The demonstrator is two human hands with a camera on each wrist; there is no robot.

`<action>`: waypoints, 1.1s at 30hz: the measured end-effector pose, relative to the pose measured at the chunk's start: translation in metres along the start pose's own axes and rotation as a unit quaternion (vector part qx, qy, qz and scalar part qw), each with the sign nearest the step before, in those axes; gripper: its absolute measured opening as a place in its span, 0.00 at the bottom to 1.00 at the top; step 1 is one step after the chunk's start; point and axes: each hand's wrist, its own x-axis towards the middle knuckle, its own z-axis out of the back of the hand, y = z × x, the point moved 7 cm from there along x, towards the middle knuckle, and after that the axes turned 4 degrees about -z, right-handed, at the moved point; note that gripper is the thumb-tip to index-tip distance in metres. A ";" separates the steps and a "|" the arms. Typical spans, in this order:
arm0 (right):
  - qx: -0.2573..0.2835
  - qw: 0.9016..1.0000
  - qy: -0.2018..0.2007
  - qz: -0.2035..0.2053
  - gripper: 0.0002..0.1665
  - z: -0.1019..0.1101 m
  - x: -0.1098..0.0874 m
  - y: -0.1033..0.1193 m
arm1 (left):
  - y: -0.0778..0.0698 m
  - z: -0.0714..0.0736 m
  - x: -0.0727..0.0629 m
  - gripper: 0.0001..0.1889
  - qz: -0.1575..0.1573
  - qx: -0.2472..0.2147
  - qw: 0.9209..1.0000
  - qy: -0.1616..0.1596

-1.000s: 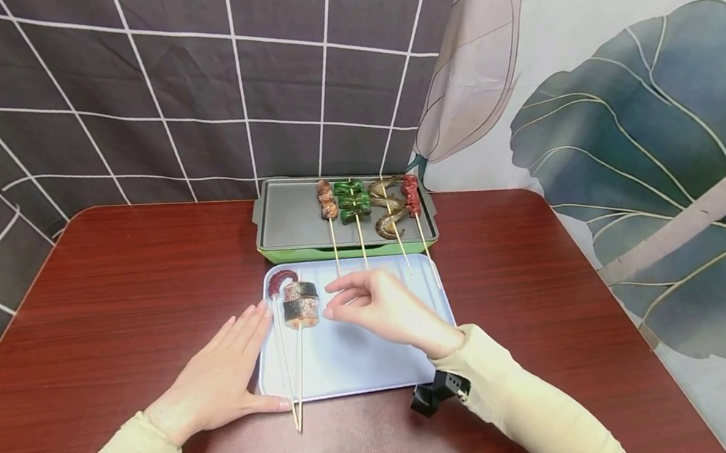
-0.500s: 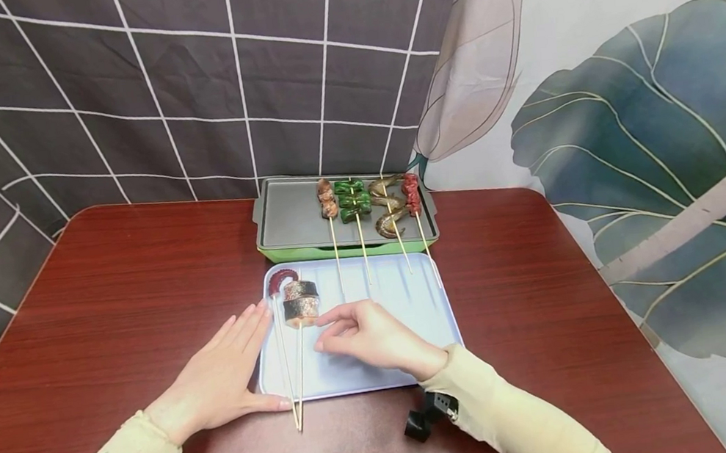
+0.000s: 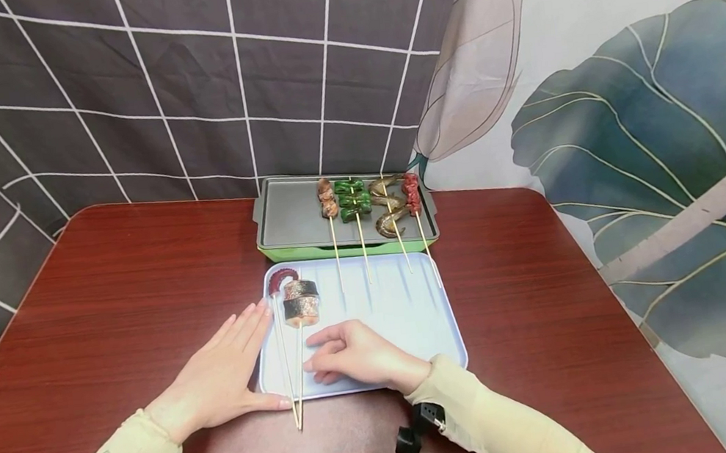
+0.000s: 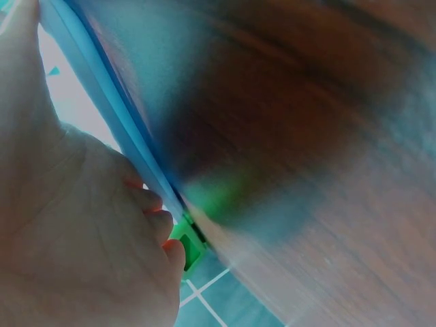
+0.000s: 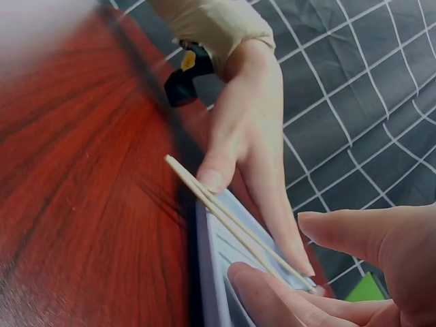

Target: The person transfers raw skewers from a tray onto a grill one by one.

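Observation:
On the light blue tray [image 3: 398, 311] lie two skewers, their sticks crossing over its front edge. One carries silvery dark-skinned fish chunks [image 3: 301, 308]; the other has a curled dark red piece, like an octopus tentacle [image 3: 280, 278]. My left hand [image 3: 216, 378] rests along the tray's left edge, fingers straight, thumb at the front rim by the sticks. Over the tray, my right hand [image 3: 363, 355] is right beside the fish skewer's stick [image 5: 231, 221]. In the right wrist view its thumb and fingers stand apart with nothing between them.
Behind the tray stands a green grill with a grey plate [image 3: 289, 219]. Across its right half lie skewers of browned meat [image 3: 327, 199], green pepper [image 3: 354, 201], shrimp [image 3: 389, 209] and red meat [image 3: 411, 193], sticks reaching over the tray. A dark gridded cloth [image 3: 188, 82] hangs behind.
My right hand has moved down and left across the tray, from beside the fish chunks to beside their stick. The left hand and the skewers have stayed put.

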 end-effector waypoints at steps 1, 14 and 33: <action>0.006 1.000 0.002 -0.002 0.28 -0.001 0.000 -0.001 | 0.000 0.000 0.000 0.66 0.000 0.000 1.000 0.000; 0.048 0.998 0.015 -0.027 0.26 -0.010 0.002 -0.008 | 0.000 0.001 0.001 0.66 -0.003 0.002 1.000 -0.003; 0.107 0.994 0.000 -0.004 0.23 -0.012 0.000 -0.007 | 0.000 0.000 0.000 0.66 -0.003 -0.002 1.000 -0.005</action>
